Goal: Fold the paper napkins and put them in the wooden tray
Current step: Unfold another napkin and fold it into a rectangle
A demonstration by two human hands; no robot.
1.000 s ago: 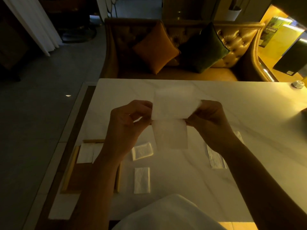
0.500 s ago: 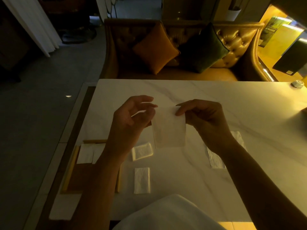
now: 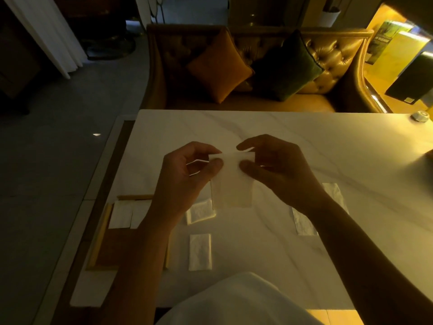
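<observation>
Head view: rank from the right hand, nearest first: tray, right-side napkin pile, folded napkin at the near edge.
1. Napkin pile, right side, beneath the right hand's wrist.
2. Folded napkin, near edge, left of centre.
3. Tray, far left.

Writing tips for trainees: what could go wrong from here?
The held napkin hangs in the air, pinched only at its top edge by the left hand and right hand, so the fold may come out crooked. The right forearm crosses over a loose napkin on the table and could drag it.
</observation>
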